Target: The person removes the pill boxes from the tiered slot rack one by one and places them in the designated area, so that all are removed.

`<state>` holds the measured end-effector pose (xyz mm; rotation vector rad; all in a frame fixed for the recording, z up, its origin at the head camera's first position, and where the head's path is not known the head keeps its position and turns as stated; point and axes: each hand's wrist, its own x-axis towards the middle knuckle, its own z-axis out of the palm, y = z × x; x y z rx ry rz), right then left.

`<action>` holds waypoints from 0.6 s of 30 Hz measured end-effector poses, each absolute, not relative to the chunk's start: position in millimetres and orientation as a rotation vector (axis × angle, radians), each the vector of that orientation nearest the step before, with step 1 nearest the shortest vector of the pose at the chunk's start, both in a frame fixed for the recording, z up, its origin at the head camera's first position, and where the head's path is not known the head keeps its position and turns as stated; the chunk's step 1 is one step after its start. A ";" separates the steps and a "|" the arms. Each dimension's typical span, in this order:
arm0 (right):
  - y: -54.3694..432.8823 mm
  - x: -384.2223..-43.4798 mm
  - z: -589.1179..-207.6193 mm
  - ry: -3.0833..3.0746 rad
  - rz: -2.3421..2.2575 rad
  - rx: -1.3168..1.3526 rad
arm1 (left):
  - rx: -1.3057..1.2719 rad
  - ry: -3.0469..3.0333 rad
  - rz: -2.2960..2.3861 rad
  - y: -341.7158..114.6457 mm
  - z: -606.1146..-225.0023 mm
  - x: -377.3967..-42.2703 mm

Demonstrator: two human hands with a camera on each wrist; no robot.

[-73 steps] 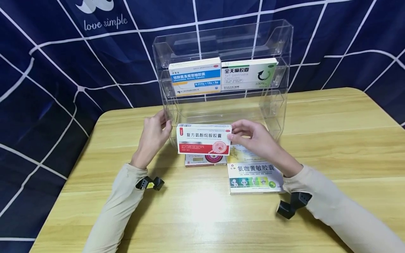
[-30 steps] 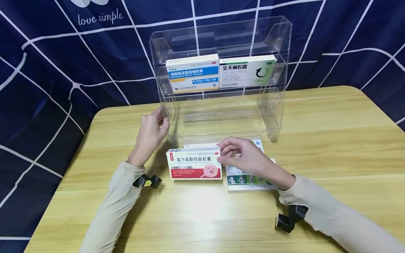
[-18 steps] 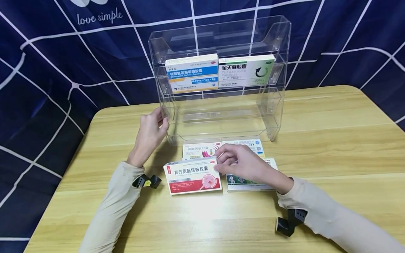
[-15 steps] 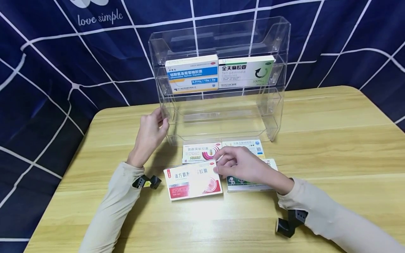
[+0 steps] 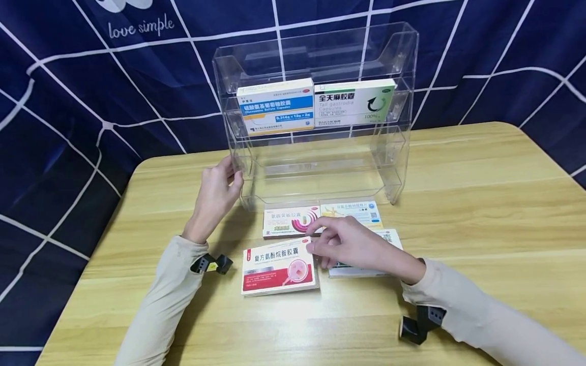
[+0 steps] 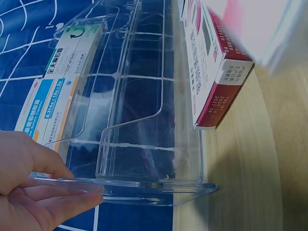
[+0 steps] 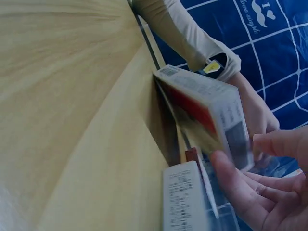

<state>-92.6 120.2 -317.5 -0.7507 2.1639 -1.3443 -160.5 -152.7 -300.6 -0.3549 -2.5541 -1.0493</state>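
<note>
Head view: a red-and-white medicine box (image 5: 278, 267) is tilted in front of the clear rack (image 5: 316, 166), its long axis running left to right; whether it touches the table (image 5: 366, 325) is unclear. The right hand (image 5: 350, 245) — the nearer one, with the box to its left — pinches its right end. The left hand (image 5: 214, 193), farther back, grips the rack's left side.

we are looking at one closed box (image 5: 277, 269), white above and red below; it is slanting, printed face up, in front of the clear plastic rack (image 5: 316, 169), and the right hand (image 5: 350, 246) is pinching its right end. we are seeing this rack standing upright, while the left hand (image 5: 216, 192) is gripping its left side.
</note>
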 end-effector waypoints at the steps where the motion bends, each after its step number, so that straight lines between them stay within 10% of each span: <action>1: 120.3 -92.2 -315.6 2.200 -1.324 -0.770 | -0.354 -2.554 -1.049 -152.5 -300.3 -160.6; 18: 50.9 -32.4 -307.8 2.697 -0.197 -1.617 | -0.332 -2.564 -1.058 -151.7 -300.1 -158.5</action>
